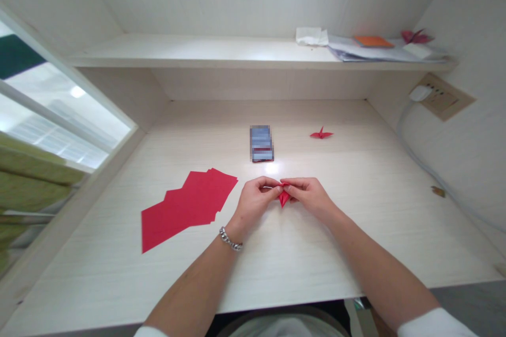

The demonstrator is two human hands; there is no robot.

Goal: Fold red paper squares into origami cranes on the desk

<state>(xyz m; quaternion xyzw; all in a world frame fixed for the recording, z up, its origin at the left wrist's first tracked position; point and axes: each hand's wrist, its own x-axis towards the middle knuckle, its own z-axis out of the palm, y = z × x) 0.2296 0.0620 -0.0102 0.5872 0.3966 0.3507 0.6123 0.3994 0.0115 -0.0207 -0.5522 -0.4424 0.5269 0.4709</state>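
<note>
Between my two hands is a small folded piece of red paper (283,199), its pointed end facing me. My left hand (259,197) pinches it from the left, thumb on top. From the right, my right hand (308,194) pinches the same piece, and the two thumbs nearly meet over it. Fingers hide most of its upper part. Fanned out left of my hands lie several sheets of red paper (185,202). A finished red paper crane (321,134) rests farther back on the right.
A phone (261,143) with a blurred screen lies beyond my hands on the white desk (316,263). The shelf (197,50) above bears papers, an orange pad (373,41) and a dark red folded piece (417,37). At right, a white cable (419,155) runs from a wall socket (445,97).
</note>
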